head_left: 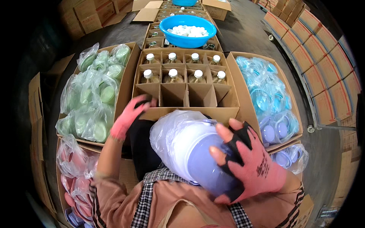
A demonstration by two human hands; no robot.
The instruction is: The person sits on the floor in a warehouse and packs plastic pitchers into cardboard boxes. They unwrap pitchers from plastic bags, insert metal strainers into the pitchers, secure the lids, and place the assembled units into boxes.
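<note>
My right hand, in a pink and black glove with some bare fingertips, spreads round the purple end of a large round plastic container. A clear bag wraps its whiter far part, and the container lies tilted against my lap. My left hand, gloved alike, is apart from it, fingers stretched and slightly blurred at the near left rim of a divided cardboard box. Glass bottles with white caps stand in the box's two farther rows. No bottles show in its nearest row.
Bagged green plastic pieces fill the left box, pink ones below. Right, a box holds bagged blue and purple pieces. A blue basin of white caps sits beyond. Stacked cartons line the right.
</note>
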